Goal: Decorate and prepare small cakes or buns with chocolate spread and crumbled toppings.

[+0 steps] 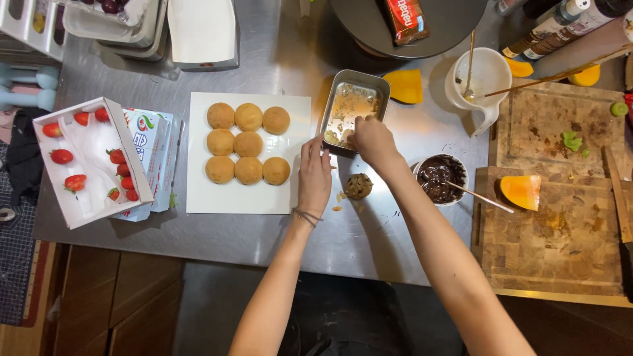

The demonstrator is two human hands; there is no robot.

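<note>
Nine round buns [248, 143] sit on a white sheet [198, 198] mid-desk. A strawberry box [89, 161] lies at the left edge, wooden cutting boards [560, 244] at the right.

Your steel counter [277, 244] carries white board [237, 198], metal tray [353, 109], chocolate bowl [440, 178], strawberry box [89, 161], cutting boards [554, 237].

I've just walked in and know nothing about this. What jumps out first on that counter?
Nine round golden buns sit in three neat rows on a white board at the middle. Just right of them, the right hand dips into a small metal tray of crumbs while the left hand rests at its edge, near a crumb-coated ball. At far left, a white box of red strawberries lies open.
</note>
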